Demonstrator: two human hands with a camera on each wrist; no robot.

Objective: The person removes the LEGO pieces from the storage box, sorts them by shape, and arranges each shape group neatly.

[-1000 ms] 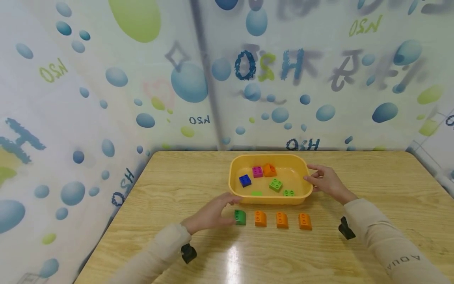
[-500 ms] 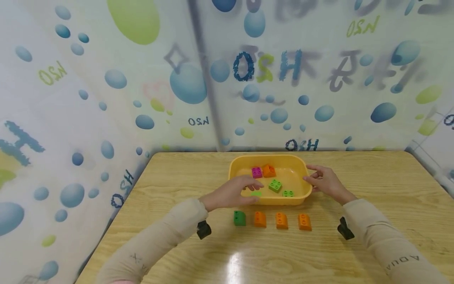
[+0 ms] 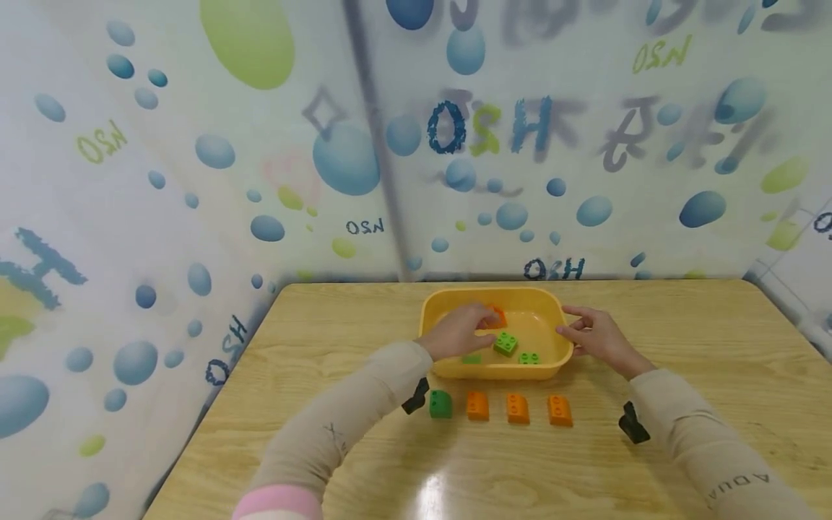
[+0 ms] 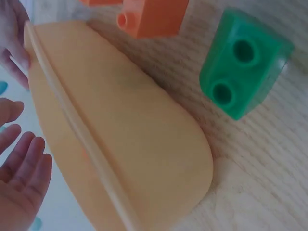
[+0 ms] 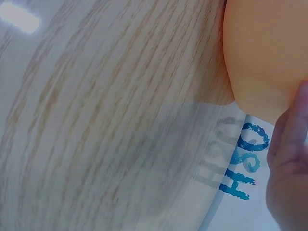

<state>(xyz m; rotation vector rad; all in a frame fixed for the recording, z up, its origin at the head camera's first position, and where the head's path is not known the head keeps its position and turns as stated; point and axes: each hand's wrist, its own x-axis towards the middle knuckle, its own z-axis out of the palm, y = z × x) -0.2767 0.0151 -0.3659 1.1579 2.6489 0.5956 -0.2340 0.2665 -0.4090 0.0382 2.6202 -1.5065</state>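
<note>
A yellow plastic bin [image 3: 494,371] stands on the table with toy bricks inside. My left hand [image 3: 460,332] reaches over its near left side, fingers apart and bent a little above the bricks. In the left wrist view that left hand [image 4: 21,178] has nothing between thumb and fingers. Just right of the fingertips lie an orange brick [image 3: 497,316] and a lime brick [image 3: 505,344]; a second lime brick [image 3: 529,357] sits by the near wall. The left hand covers the bin's left part. My right hand [image 3: 601,338] pinches the bin's right rim, thumb inside.
In front of the bin a row of bricks lies on the wooden table [image 3: 364,462]: a green brick [image 3: 440,404], then three orange ones, the rightmost orange brick [image 3: 560,410] near the bin's right end. A patterned wall [image 3: 481,217] rises behind the table.
My left hand has moved from the bin's near left corner, right and away from me, to over the bricks inside, now hiding the blue and magenta ones. The right hand stays on the rim.
</note>
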